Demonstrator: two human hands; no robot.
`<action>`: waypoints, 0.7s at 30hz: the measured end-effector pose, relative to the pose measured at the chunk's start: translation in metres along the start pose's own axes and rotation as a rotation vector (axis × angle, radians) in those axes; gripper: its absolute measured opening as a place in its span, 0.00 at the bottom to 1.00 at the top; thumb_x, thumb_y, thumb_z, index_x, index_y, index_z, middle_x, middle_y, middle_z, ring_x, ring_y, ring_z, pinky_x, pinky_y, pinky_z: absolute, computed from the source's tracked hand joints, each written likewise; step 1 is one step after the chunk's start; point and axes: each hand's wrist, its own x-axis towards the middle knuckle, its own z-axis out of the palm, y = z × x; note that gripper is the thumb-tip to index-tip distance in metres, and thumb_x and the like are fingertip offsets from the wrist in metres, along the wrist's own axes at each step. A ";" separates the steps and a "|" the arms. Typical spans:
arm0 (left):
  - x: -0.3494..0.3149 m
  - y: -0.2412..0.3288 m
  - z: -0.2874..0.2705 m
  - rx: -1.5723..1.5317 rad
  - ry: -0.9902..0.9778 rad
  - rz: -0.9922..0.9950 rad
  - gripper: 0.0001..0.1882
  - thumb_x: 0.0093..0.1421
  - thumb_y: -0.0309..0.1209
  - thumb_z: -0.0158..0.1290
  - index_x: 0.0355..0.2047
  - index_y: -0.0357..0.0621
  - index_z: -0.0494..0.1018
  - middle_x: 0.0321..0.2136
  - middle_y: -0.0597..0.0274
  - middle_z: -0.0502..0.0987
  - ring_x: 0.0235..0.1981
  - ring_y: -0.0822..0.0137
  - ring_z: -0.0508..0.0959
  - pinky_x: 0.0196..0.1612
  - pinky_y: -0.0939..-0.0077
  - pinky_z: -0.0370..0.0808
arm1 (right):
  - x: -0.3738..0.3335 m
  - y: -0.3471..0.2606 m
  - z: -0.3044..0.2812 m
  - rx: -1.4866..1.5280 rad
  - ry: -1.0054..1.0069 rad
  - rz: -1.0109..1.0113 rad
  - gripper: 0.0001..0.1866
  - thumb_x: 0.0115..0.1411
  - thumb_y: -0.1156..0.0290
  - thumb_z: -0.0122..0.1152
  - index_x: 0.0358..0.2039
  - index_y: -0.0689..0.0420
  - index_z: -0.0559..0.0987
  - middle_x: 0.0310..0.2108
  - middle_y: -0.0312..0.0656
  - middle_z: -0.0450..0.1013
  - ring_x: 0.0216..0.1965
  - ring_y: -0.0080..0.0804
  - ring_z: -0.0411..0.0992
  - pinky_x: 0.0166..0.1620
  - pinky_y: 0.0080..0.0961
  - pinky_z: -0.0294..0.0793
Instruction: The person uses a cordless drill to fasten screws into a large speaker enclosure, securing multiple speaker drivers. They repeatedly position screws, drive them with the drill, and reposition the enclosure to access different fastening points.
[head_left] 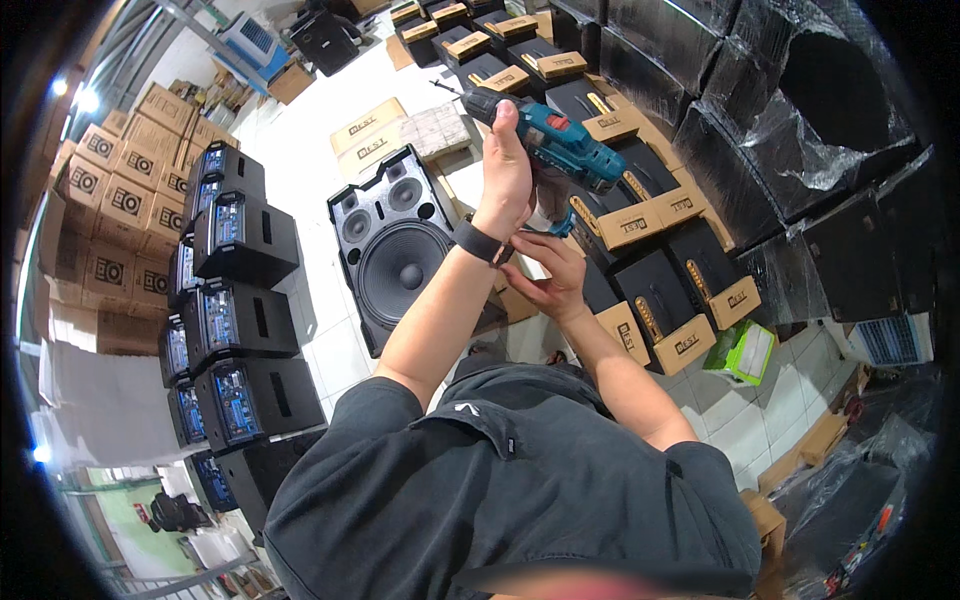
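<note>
My left hand (508, 175) is raised in front of me and wrapped round a teal and black cordless drill (560, 140). The drill's long thin bit points to the upper left. Around my left wrist is a black wristband (477, 241). My right hand (548, 272) is closed at that wrist, its fingertips pinching the band's edge. Below and left of the drill, a black speaker cabinet (400, 250) lies face up on the floor, with one large cone and two smaller round drivers.
Black boxes with brown cardboard pieces (690, 345) stand in rows on the right. Black cabinets with blue-lit panels (245, 320) are stacked on the left, beside brown cartons (120, 210). Film-wrapped black stacks (750, 170) rise at the far right. A green-and-white package (742, 352) sits on the tiles.
</note>
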 end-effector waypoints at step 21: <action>0.003 0.021 -0.063 0.070 -0.040 0.025 0.37 0.73 0.62 0.42 0.45 0.34 0.76 0.34 0.57 0.83 0.36 0.66 0.84 0.45 0.70 0.82 | 0.034 0.049 0.000 0.304 0.025 0.475 0.45 0.54 0.77 0.77 0.68 0.57 0.61 0.61 0.41 0.67 0.60 0.33 0.69 0.62 0.33 0.69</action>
